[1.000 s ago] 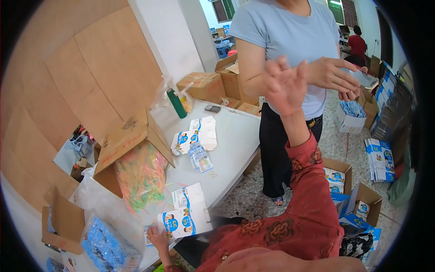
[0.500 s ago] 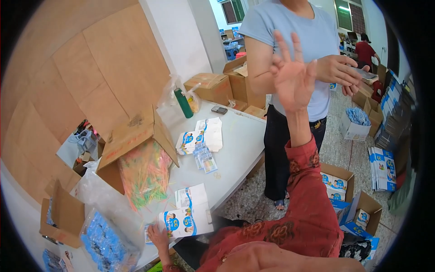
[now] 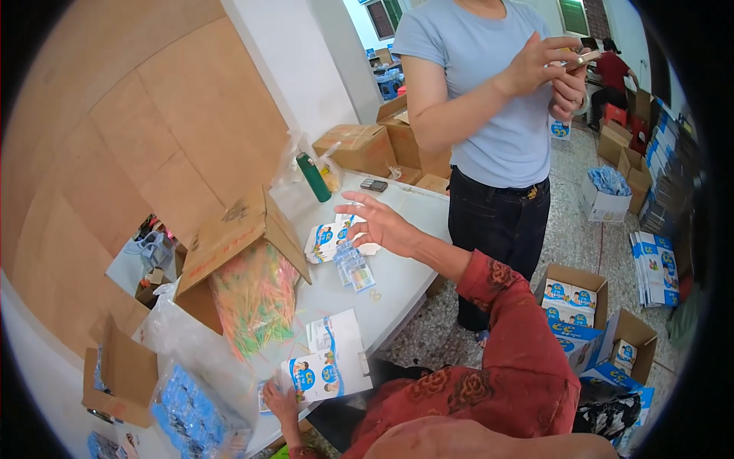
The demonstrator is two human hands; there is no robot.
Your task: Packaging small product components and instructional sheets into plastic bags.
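My right hand [image 3: 384, 227] reaches out over the white table, fingers apart and holding nothing. Below and beyond it lie folded white-and-blue printed cartons [image 3: 324, 243] and several small clear packets with blue-and-white cards [image 3: 353, 268]. At the table's near edge my left hand [image 3: 283, 407] rests with its fingers spread, touching the edge of a flat printed carton [image 3: 316, 376]. Partly under that hand is a small blue-and-white card [image 3: 262, 398]. Past the cartons, a tipped cardboard box [image 3: 229, 241] spills thin pink, yellow and green plastic sticks [image 3: 256, 302].
A person in a light blue shirt [image 3: 489, 99] stands across the table corner, handling a phone [image 3: 585, 58]. A green bottle [image 3: 313, 177] and a dark small device [image 3: 374, 185] sit farther back. Bagged blue items [image 3: 187, 409] lie left. Filled cartons [image 3: 569, 306] stand on the floor at right.
My right hand has come down and left, from raised in front of the person to over the table. The left hand stays by the carton. The person's hands have shifted up with the phone.
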